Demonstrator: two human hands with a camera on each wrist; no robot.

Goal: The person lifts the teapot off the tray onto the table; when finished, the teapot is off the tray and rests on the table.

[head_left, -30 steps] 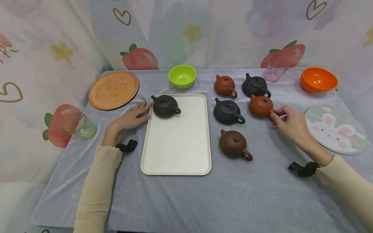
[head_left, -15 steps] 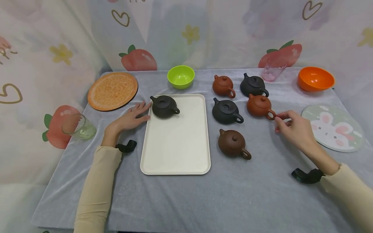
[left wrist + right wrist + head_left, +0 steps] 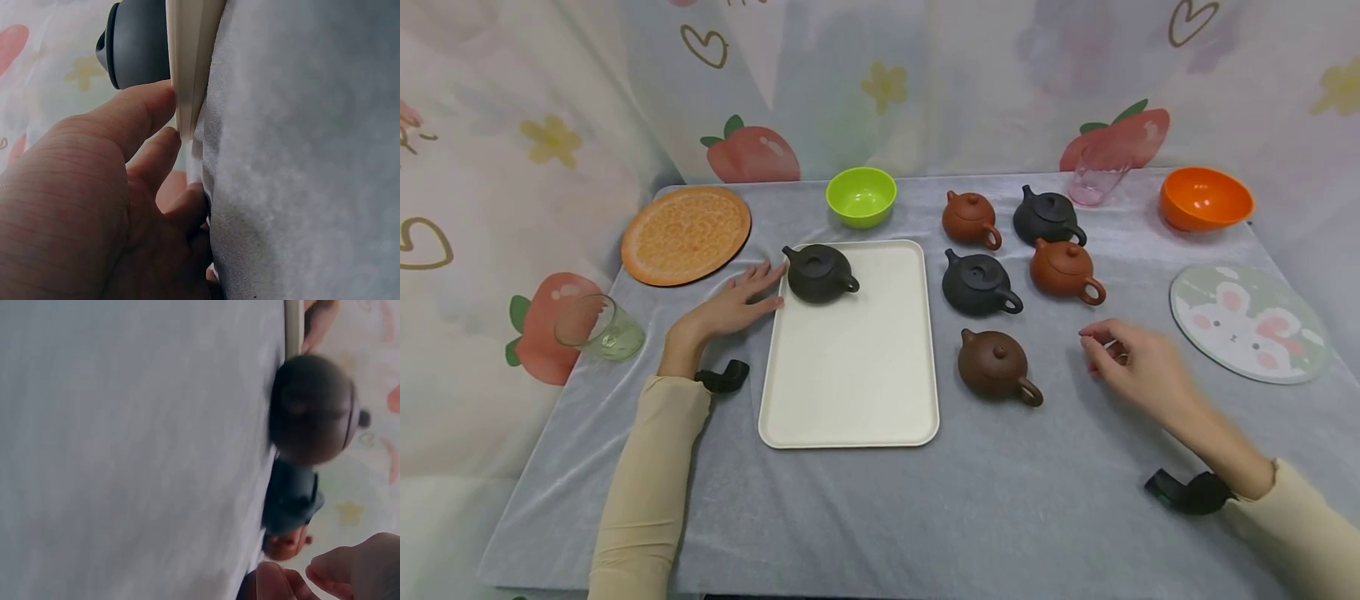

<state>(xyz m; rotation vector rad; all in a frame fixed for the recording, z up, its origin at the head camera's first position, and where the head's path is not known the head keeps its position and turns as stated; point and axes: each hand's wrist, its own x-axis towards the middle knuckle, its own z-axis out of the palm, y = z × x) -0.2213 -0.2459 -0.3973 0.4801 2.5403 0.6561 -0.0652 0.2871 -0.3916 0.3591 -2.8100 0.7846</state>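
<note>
My left hand (image 3: 735, 306) lies with fingers spread at the left edge of a cream tray (image 3: 850, 375); in the left wrist view its fingertips touch the tray's rim (image 3: 187, 69). A black teapot (image 3: 820, 274) sits at the tray's upper left corner, close to those fingers. My right hand (image 3: 1138, 362) hovers over the cloth with loosely bent fingers and nothing between them. Nearest to it are a reddish-brown teapot (image 3: 1063, 270) with its handle toward the hand and a dark brown teapot (image 3: 994, 365). Another black teapot (image 3: 977, 283) stands right of the tray.
At the back are a green bowl (image 3: 861, 197), a small reddish teapot (image 3: 968, 219), a black teapot (image 3: 1047, 216), a pink glass (image 3: 1093, 179) and an orange bowl (image 3: 1204, 200). A rabbit mat (image 3: 1240, 325) lies right, a round orange-brown mat (image 3: 685, 235) left, beside a tilted green glass (image 3: 613, 333).
My right hand has let go of the reddish-brown teapot's handle and moved back toward me. That teapot stays beside the black ones. The left hand has stayed at the tray edge.
</note>
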